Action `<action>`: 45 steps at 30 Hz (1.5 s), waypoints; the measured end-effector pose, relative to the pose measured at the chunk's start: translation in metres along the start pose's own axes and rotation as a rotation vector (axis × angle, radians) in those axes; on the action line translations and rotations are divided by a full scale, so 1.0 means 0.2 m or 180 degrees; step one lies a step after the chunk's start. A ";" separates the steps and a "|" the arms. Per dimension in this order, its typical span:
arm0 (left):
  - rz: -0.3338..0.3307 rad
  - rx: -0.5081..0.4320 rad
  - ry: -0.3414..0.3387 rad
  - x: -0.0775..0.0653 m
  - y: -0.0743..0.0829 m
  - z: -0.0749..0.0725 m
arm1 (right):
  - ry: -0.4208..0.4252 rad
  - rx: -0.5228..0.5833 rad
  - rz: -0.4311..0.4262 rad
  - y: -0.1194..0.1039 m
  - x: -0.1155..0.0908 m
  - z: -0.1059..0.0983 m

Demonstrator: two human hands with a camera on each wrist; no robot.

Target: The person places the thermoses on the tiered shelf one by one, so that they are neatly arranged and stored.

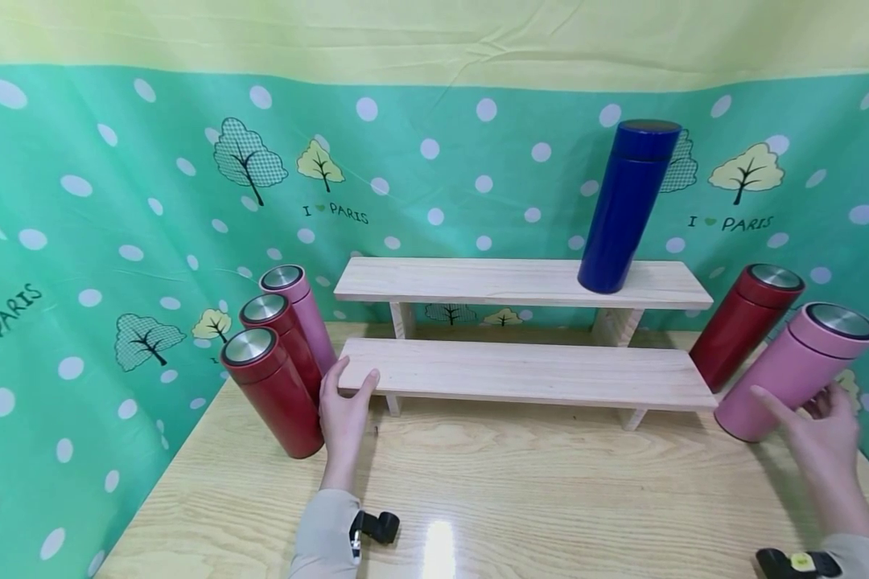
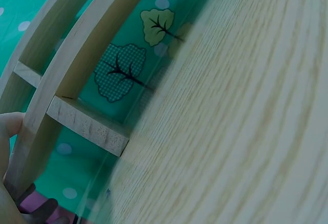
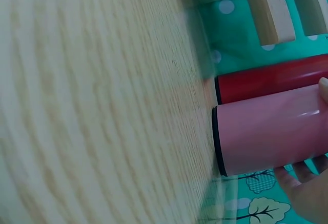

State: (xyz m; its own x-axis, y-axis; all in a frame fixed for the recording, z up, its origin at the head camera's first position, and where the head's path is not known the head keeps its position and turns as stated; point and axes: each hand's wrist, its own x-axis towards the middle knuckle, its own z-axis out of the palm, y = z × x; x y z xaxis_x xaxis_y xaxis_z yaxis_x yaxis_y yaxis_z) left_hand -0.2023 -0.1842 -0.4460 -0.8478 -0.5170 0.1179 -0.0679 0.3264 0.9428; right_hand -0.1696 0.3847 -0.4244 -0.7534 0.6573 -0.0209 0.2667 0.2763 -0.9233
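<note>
My left hand [image 1: 345, 420] grips the left end of the lower board of a two-tier wooden shelf [image 1: 521, 371], its thumb at the front edge. In the left wrist view, the fingertips curl past the board's end. My right hand [image 1: 827, 434] holds a pink thermos [image 1: 789, 378] around its lower body, thumb on one side and fingers on the other. The thermos is upright, its dark base [image 3: 219, 142] at the tabletop; whether it touches the wood I cannot tell. Just behind it stands a red thermos [image 1: 740, 330], right of the shelf.
A blue thermos [image 1: 628, 209] stands on the upper board [image 1: 471, 281], towards the right. Left of the shelf, two red thermoses, the front one [image 1: 278, 398] and another [image 1: 290, 338], stand in line with a pink thermos [image 1: 311, 318]. A green patterned cloth [image 1: 478, 201] hangs behind the table [image 1: 507, 490].
</note>
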 end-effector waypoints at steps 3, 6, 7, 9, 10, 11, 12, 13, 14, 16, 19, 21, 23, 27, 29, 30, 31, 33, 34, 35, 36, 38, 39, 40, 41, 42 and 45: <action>0.0008 -0.0002 0.0008 0.00 0.00 0.00 | 0.0009 -0.0001 -0.0011 0.00 0.00 0.00; 0.0011 -0.0010 0.0009 0.00 0.00 0.00 | 0.0029 -0.0001 -0.0015 0.00 0.00 0.00; 0.0012 -0.0013 0.0012 0.00 0.00 0.00 | 0.0032 -0.0006 -0.0009 0.00 0.00 0.00; 0.0010 -0.0019 0.0011 0.00 0.01 0.00 | 0.0041 -0.0009 -0.0005 0.00 -0.01 -0.01; 0.0010 -0.0016 0.0013 0.00 0.01 0.00 | 0.0046 -0.0003 -0.0012 0.00 0.00 -0.01; 0.0012 -0.0010 0.0016 0.00 0.01 0.00 | 0.0050 -0.0007 -0.0006 0.00 -0.01 -0.01; 0.0015 -0.0005 0.0018 0.00 0.01 0.00 | 0.0054 -0.0006 0.0001 0.00 -0.01 -0.01; 0.0018 0.0000 0.0020 0.00 0.01 0.00 | 0.0058 -0.0013 0.0008 0.00 -0.01 -0.01; 0.0019 0.0006 0.0019 0.00 0.00 0.00 | 0.0066 -0.0007 0.0007 0.01 -0.01 -0.01; 0.0018 0.0012 0.0018 0.00 0.00 0.00 | 0.0085 0.0008 0.0009 0.01 -0.02 -0.02; 0.0008 0.0000 0.0009 0.00 0.00 0.00 | 0.0129 0.0056 0.0020 0.01 -0.02 -0.03; 0.0005 -0.0002 0.0008 0.00 0.00 0.00 | 0.0155 0.0080 0.0026 0.01 -0.03 -0.04; 0.0009 -0.0004 0.0006 0.00 0.00 0.00 | 0.0181 0.0130 0.0048 0.00 -0.04 -0.05; 0.0026 0.0004 0.0008 0.01 -0.01 0.00 | 0.0200 0.0209 0.0092 -0.01 -0.06 -0.06; 0.0027 0.0000 0.0006 0.01 -0.01 0.00 | 0.0198 0.0254 0.0079 -0.01 -0.08 -0.07; 0.0024 0.0003 0.0007 0.01 -0.01 0.00 | 0.0208 0.0260 0.0067 -0.02 -0.08 -0.08; 0.0022 0.0002 0.0007 0.01 0.00 0.00 | 0.0222 0.0271 0.0040 -0.02 -0.09 -0.08; 0.0022 -0.0006 0.0006 0.01 0.00 0.00 | 0.0254 0.0298 -0.0007 -0.03 -0.10 -0.09; 0.0023 -0.0008 0.0008 0.01 0.00 0.00 | 0.0264 0.0320 -0.0039 -0.03 -0.10 -0.09; 0.0024 -0.0010 0.0009 0.01 0.00 0.00 | 0.0270 0.0333 -0.0070 -0.04 -0.11 -0.09; 0.0027 -0.0011 0.0010 0.01 0.00 0.00 | 0.0274 0.0344 -0.0101 -0.04 -0.11 -0.09; 0.0030 -0.0017 0.0010 0.01 0.00 0.00 | 0.0272 0.0369 -0.0158 -0.05 -0.12 -0.10; 0.0028 -0.0015 0.0010 0.01 0.00 0.00 | 0.0264 0.0382 -0.0188 -0.06 -0.13 -0.10; 0.0025 -0.0011 0.0011 0.01 0.00 0.00 | 0.0247 0.0397 -0.0214 -0.06 -0.13 -0.10; 0.0020 -0.0008 0.0010 0.01 0.00 0.00 | 0.0238 0.0417 -0.0239 -0.07 -0.14 -0.11; 0.0014 -0.0005 0.0008 0.01 0.00 0.00 | 0.0231 0.0443 -0.0255 -0.07 -0.14 -0.11; -0.0003 0.0005 -0.0002 0.00 0.00 0.00 | 0.0232 0.0501 -0.0278 -0.09 -0.16 -0.12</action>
State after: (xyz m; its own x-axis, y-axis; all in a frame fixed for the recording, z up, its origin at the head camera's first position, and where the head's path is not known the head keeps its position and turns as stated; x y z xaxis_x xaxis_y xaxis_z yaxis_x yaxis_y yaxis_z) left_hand -0.2031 -0.1844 -0.4461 -0.8482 -0.5167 0.1169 -0.0694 0.3271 0.9424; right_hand -0.1368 0.3752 -0.3974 -0.7225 0.6861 0.0845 0.1005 0.2252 -0.9691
